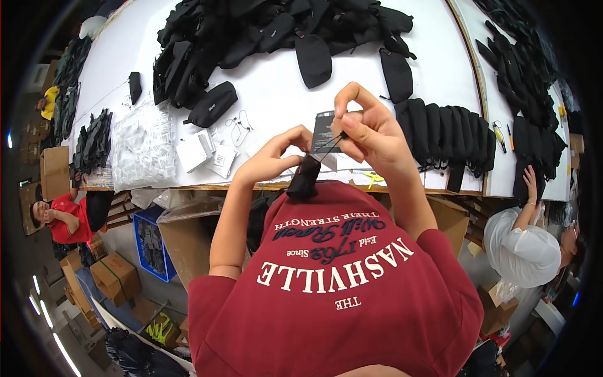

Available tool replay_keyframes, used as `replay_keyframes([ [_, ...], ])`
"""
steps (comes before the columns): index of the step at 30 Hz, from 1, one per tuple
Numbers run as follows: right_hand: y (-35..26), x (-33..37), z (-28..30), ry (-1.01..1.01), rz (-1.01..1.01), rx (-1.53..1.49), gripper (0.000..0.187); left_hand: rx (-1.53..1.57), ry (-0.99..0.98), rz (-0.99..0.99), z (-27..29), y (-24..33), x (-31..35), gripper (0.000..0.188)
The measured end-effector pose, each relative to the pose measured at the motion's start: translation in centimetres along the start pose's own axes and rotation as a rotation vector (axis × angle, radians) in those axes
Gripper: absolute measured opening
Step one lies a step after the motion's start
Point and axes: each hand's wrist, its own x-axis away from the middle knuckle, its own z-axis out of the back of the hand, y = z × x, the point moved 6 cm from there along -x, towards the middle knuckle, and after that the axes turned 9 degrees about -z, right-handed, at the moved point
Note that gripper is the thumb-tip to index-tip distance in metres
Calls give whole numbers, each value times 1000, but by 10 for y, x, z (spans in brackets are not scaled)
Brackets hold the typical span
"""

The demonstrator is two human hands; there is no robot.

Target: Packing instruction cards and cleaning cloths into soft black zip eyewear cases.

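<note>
A small black pouch hangs at the table's near edge, in front of my chest. My left hand is closed on its top, thumb and fingers pinching the fabric. From the pouch a thin black cord runs up to the right, drawn taut. My right hand pinches the upper end of that cord between thumb and fingers. Between the two hands shows a dark grey printed tag; whether it is attached to the cord I cannot tell.
A large heap of black pouches covers the far table. Several pouches stand in a row at right. White cards and a bag of clear packets lie left. Below are a blue crate and cartons; co-workers sit on both sides.
</note>
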Motion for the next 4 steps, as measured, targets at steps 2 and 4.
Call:
replay_keyframes([
  [2, -1, 3, 0, 0, -3, -14, 14, -27, -59, 16, 6, -3, 7, 37],
  [4, -3, 5, 0, 2, 12, -67, 19, -336, -251, 18, 6, -3, 15, 40],
])
